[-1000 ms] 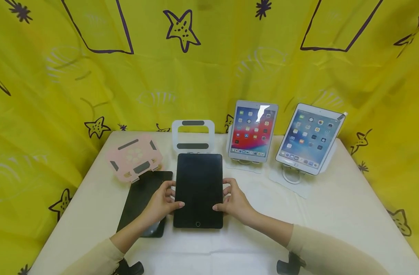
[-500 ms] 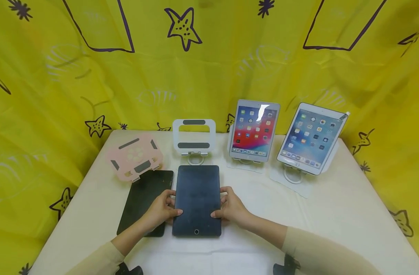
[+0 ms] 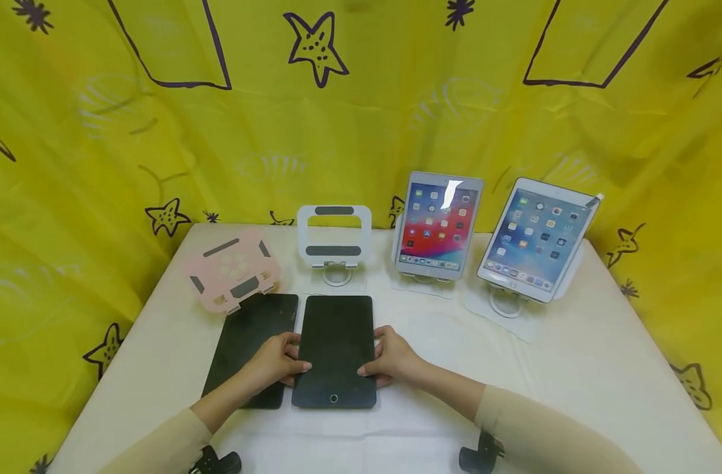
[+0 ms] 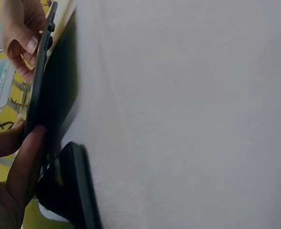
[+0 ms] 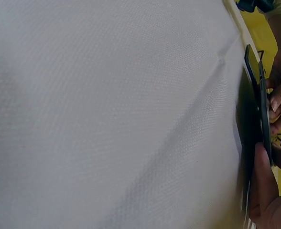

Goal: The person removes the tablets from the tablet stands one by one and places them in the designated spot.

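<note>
Table under white cloth is carrying every item; yellow star-printed fabric is forming the backdrop. Two white-framed lit tablets are standing propped on white stands at the far right. Second dark tablet is lying flat at the near left, just beside the handled one. Pink folding stand and white empty stand are sitting at the far edge, unoccupied.

Black rectangular tablet with dark screen is being held low over the cloth at the near centre, directly in front of the white empty stand; the wrist views are showing its edge raised slightly off the cloth. Left hand is pinching its left edge, thumb on the glass, fingers curled beneath. Right hand is pinching the right edge likewise.

Judgement: a two-handed handling step is in progress, the tablet being either settled onto the table or readied for lifting. Next move is calling for an even grip on both edges and clearance from the neighbouring dark tablet.
</note>
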A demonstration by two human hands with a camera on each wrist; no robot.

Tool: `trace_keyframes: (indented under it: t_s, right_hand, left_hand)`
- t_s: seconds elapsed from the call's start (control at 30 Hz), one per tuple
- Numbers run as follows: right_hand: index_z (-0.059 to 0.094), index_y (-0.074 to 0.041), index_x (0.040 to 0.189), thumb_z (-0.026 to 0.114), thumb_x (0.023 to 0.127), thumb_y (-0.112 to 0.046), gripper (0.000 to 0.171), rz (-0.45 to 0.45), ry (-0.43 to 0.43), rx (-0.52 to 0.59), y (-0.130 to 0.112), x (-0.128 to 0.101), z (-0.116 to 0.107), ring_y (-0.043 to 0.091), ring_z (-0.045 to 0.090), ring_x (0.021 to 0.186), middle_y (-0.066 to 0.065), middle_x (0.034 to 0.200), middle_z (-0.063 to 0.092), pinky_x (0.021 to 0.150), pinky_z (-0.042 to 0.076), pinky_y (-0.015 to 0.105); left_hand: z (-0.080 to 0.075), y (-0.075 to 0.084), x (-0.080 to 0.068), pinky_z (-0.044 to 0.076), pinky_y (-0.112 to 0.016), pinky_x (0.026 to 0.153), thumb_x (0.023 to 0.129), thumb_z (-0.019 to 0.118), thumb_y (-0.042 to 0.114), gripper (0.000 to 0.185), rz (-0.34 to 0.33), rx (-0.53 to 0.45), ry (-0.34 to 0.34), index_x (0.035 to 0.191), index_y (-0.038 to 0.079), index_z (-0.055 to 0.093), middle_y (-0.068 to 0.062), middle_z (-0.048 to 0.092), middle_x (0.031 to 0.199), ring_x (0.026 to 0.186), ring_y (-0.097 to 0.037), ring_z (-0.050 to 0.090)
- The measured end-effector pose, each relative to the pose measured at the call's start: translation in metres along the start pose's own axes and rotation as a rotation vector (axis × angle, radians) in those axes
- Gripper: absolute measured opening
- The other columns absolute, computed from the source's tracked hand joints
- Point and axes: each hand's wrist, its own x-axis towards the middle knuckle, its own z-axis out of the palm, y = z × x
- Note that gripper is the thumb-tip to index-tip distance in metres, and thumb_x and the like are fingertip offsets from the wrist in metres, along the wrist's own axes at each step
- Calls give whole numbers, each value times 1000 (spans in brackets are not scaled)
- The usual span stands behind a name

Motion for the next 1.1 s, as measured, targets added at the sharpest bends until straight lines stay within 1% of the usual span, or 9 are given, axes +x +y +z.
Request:
trace_keyframes:
  t_s: [0.13,0.27,0.37,0.53,0.67,0.73,0.83,0.97,1.1]
  right_hand:
    - [33,7,131,81,69,-1,79,-20,-22,-76,-1,-1,0,13,58,48,10,82,51,47,54,31]
    - [30,7,133,80,71,-2,80,-32,-41,-115,-2,-3,-1,13,58,48,10,81,52,47,54,30]
    - [29,7,132,79,72,-1,79,-42,-46,-123,-2,-3,-1,13,57,47,10,79,53,46,54,30]
    - [28,7,129,78,73,-1,76,-51,-54,-154,-2,-4,1,13,56,41,10,70,55,42,51,29]
    - [28,8,132,79,75,-8,78,-46,-86,-220,-5,-6,0,15,57,38,9,63,57,41,50,29]
    - [29,7,132,79,75,-12,78,-41,-95,-245,-7,-7,-3,16,57,39,8,63,57,43,50,30]
    - [34,6,130,79,77,-16,73,-47,-82,-268,-10,-8,-9,16,56,40,7,64,57,44,51,29]
    - [40,4,126,79,76,-17,67,-57,-37,-261,-11,-8,-19,16,56,44,6,70,58,46,51,29]
    - [45,1,124,82,73,-20,66,-54,14,-286,-12,-6,-27,16,56,51,5,80,59,52,51,28]
  left_hand:
    - [-5,3,0,56,-33,51,72,78,-2,58,-20,55,-14,121,-13,49,-13,57,85,59,-17,62]
    - [-10,5,2,56,-31,51,74,76,-3,53,16,106,-56,119,-14,50,-11,58,79,55,-16,63]
    - [-13,6,4,55,-30,50,79,72,0,46,64,162,-83,118,-15,52,-8,60,70,52,-14,62]
    - [-15,9,6,54,-27,49,85,68,7,38,98,237,-82,114,-14,55,-5,58,58,48,-12,59]
    - [-15,11,6,55,-28,50,86,67,8,36,83,226,-55,113,-13,57,-4,57,61,51,-13,59]
    - [-14,12,6,54,-28,50,85,68,7,34,99,226,-29,112,-12,58,-4,58,62,51,-13,59]
    - [-12,13,7,52,-25,50,84,69,7,38,160,241,26,116,-10,57,-2,58,62,50,-11,57]
    - [-8,16,9,45,-24,49,82,72,10,49,252,268,103,124,-6,53,2,61,65,49,-9,53]
    - [-3,20,11,44,-23,51,79,75,15,54,295,274,160,126,-3,54,2,64,72,54,-7,54]
